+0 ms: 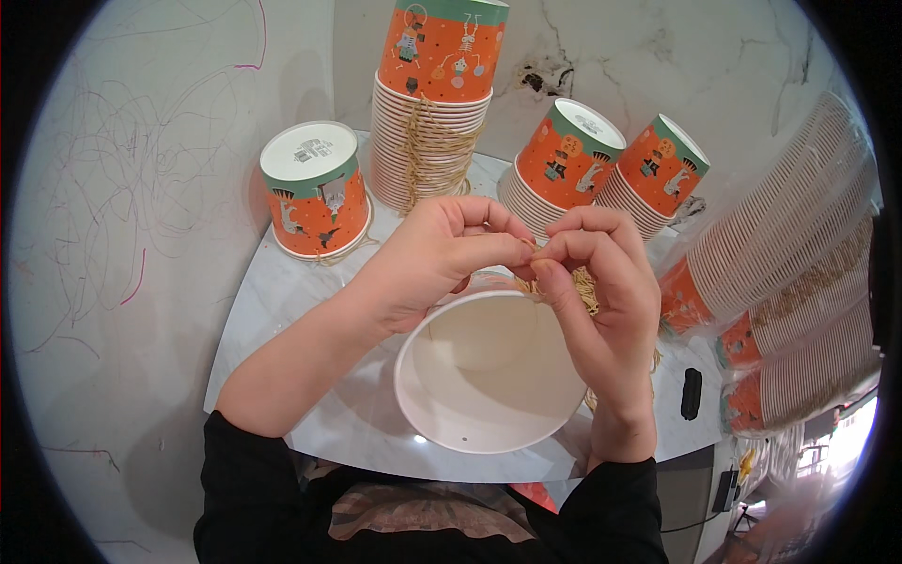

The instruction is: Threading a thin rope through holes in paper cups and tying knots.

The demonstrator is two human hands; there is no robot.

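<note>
My left hand (442, 258) and my right hand (601, 282) meet above a white paper cup (489, 376) that lies with its open mouth toward me. Both hands pinch a thin tan string (587, 287) between thumb and fingers, just over the cup's far rim. A bundle of the same string hangs under my right hand's fingers. The cup's orange outside is mostly hidden behind my hands.
Upside-down orange and green paper cups stand on the small marble table (282, 291): a single one (315, 188) at left, a tall stack tied with string (432, 103) behind, two leaning stacks (601, 169). Bagged cup stacks (799, 282) lie at right. A small black object (691, 393) sits near the edge.
</note>
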